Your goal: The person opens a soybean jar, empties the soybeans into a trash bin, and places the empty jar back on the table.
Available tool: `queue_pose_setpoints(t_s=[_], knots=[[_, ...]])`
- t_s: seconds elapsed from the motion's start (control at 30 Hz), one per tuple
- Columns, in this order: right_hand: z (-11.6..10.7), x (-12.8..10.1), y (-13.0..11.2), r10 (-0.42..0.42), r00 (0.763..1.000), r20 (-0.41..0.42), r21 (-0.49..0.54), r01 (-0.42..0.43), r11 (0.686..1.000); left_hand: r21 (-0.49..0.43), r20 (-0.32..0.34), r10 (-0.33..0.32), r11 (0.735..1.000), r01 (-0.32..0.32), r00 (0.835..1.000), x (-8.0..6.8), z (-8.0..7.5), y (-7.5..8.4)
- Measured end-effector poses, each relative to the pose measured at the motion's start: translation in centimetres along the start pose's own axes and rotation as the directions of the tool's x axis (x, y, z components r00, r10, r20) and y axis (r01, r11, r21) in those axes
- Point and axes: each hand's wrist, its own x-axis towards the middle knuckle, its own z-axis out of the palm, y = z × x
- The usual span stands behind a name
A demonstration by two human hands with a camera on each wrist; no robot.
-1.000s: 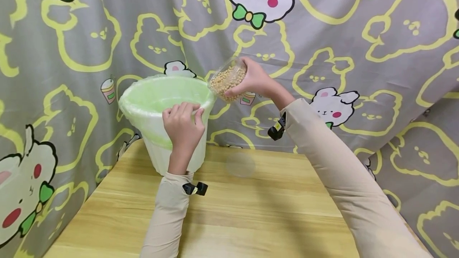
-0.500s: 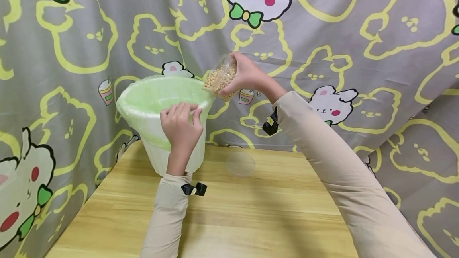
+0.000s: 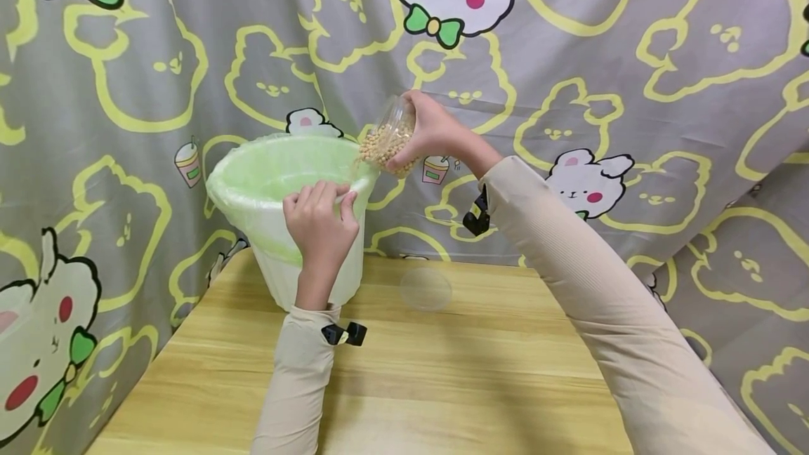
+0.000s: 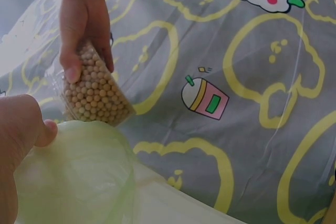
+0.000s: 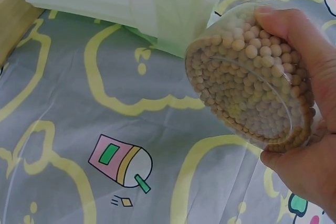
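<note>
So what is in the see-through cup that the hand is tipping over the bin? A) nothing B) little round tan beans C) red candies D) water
B: the clear cup held by the right hand is packed with small round tan beans, tilted at the rim of the green-lined bin, which the left hand grips.
</note>
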Motion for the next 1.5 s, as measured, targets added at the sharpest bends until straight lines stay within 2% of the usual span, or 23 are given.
queue_pose_setpoints(t_s=[0.73, 1.2, 1.5], knots=[[0.3, 0.6, 0.1, -0.035, 0.999, 0.026, -0.082, 0.037, 0.996, 0.002, 0.007, -0.001, 1.000, 0.001, 1.000, -0.2, 0.0, 0.0], [0.4, 1.0, -0.8, -0.073, 0.997, 0.021, -0.126, 0.075, 0.989, 0.002, -0.005, 0.006, 1.000, -0.006, 1.000, -0.1, 0.0, -0.1], [0.4, 1.1, -1.2, -0.067, 0.997, 0.026, -0.203, 0.071, 0.977, 0.008, -0.011, 0.011, 1.000, -0.011, 1.000, -0.1, 0.0, -0.1]])
